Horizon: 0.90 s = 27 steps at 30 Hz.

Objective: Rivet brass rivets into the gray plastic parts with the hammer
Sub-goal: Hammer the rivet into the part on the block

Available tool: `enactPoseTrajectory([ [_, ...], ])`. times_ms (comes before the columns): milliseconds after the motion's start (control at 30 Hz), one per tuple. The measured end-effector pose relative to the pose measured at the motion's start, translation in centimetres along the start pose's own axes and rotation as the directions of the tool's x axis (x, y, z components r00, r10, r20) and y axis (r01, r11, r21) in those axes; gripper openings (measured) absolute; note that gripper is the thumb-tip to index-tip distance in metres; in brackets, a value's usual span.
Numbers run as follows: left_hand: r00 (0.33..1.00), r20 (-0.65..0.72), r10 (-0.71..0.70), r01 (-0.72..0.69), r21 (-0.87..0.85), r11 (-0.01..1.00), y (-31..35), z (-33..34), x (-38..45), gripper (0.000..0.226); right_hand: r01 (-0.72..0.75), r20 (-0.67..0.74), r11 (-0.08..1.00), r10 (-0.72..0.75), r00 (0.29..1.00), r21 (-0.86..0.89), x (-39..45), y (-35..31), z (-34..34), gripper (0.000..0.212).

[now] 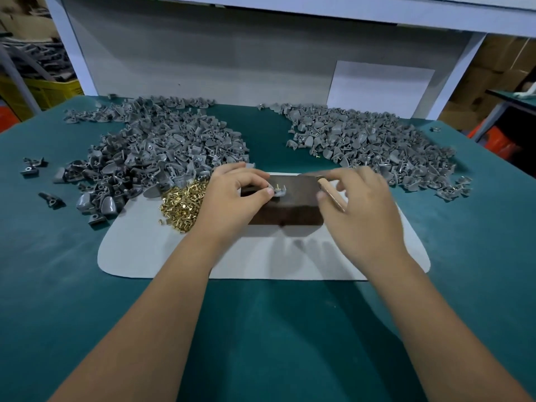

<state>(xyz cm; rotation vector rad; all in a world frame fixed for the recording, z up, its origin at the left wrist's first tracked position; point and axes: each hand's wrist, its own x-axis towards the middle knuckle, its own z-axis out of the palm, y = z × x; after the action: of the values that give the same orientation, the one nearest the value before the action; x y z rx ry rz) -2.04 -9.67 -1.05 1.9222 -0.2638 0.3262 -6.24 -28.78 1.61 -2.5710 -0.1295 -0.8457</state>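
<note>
A dark brown block stands on a white mat. On the block's top lies a gray plastic part with a brass rivet standing upright in it. My left hand pinches that part between thumb and fingers. My right hand grips the wooden handle of the hammer; the hammer's head is blurred above the block's far edge. A heap of loose brass rivets lies on the mat just left of my left hand.
A large pile of gray plastic parts covers the green table at the back left. Another pile, some with rivets in them, lies at the back right. Several stray dark parts sit at the far left. A white panel rises behind the table.
</note>
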Motion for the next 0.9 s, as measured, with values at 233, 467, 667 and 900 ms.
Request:
enactPoseTrajectory([
  [233,0.998,0.019,0.061,-0.062,0.079,0.995,-0.1,-0.1,0.4,0.03,0.08,0.272,0.95,-0.167,0.948,0.302,2.6,-3.1,3.0,0.024],
  [467,0.995,-0.015,0.1,-0.1,0.042,0.994,0.2,0.1,0.4,0.021,-0.054,0.217,0.888,-0.052,0.975,0.456,2.4,-2.7,4.0,0.02],
  [667,0.987,-0.023,0.158,-0.156,0.072,0.985,0.2,0.3,0.2,0.018,-0.065,0.178,0.876,-0.024,0.984,0.479,2.0,-2.4,4.3,0.018],
  [900,0.975,-0.031,0.218,-0.208,0.202,0.957,0.0,0.3,0.2,0.004,0.028,0.151,0.908,-0.099,0.984,0.417,2.1,-2.1,4.4,0.015],
])
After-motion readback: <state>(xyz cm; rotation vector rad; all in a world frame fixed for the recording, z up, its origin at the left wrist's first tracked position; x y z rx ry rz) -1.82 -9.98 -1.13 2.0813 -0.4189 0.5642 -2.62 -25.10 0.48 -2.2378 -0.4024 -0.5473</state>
